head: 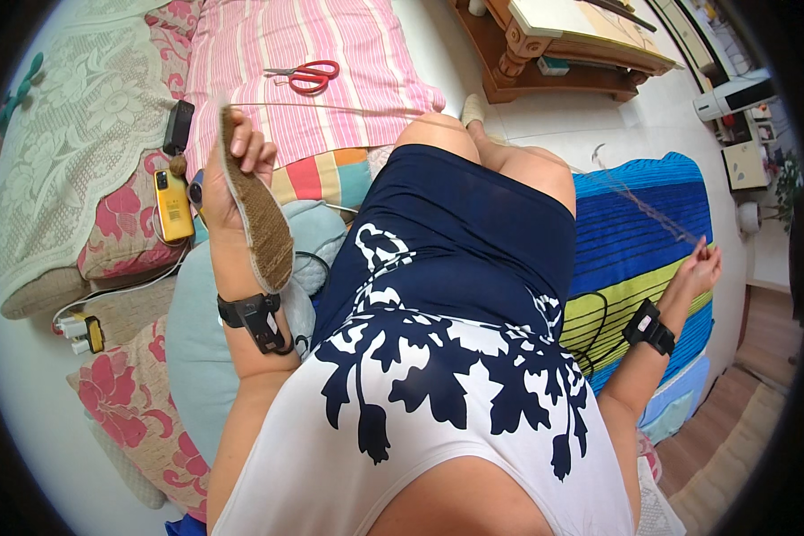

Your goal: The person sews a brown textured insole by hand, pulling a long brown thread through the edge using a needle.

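My left hand (231,167) grips a brown woven insole (268,224) with a pale edge, held upright with its narrow end away from me. From near that end a thin thread (335,107) stretches right across my knees. Out to the right, above a blue and green striped towel (633,201), my right hand (699,271) pinches the thread with closed fingers. A loose, blurred length of thread (636,201) trails from these fingers towards my knees. Whether a needle is there I cannot tell. Red-handled scissors (313,77) lie on the pink striped cloth (368,40), beyond my left hand.
Left of my left hand lie a yellow phone (173,208) with a cable and a black box-shaped device (179,127). A power strip with plugs (84,333) sits lower left. A carved wooden table (509,60) stands ahead. Black cable (593,331) loops beside my right thigh.
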{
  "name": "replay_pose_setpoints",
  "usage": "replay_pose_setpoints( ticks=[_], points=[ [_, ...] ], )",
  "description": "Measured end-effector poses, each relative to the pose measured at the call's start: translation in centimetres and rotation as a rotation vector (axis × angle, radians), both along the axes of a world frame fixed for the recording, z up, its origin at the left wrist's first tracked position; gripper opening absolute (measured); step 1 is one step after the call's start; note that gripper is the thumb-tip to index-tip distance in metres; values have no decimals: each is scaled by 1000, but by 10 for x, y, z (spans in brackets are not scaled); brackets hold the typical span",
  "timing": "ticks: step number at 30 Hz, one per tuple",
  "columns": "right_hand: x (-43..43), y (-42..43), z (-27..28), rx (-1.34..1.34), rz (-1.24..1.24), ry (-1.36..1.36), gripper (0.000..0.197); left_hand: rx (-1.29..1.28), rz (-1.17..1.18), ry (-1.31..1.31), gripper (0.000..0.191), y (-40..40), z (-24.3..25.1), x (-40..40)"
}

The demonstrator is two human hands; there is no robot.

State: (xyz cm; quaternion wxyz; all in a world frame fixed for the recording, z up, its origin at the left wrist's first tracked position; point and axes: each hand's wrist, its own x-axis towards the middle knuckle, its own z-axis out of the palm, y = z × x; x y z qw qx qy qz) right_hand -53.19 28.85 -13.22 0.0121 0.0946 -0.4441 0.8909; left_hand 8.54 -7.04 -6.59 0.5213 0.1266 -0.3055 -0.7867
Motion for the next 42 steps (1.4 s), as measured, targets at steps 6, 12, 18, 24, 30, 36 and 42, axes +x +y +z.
replay_pose_setpoints(
  ticks=[6, 12, 18, 24, 30, 36, 42],
  points=[
    [8, 10, -10, 847, -475, 535, 20, -75, 47, -541, 20, 35, 17, -54],
    [171, -122, 44, 690, 170, 589, 15, -280, -208, -599, 14, 62, 32, -81],
    [305, -189, 99, 486, 961, 590, 13, -400, -289, -646, 18, 78, 45, -89],
    [339, -204, 104, 326, 1350, 372, 17, -432, -290, -693, 18, 86, 52, -94],
    [335, -199, 100, 404, 1425, 367, 19, -448, -286, -698, 19, 84, 47, -93],
    [333, -199, 98, 405, 1486, 342, 20, -431, -287, -660, 20, 83, 46, -92],
    [335, -200, 96, 425, 1465, 357, 19, -413, -280, -637, 19, 83, 45, -90]
  ],
)
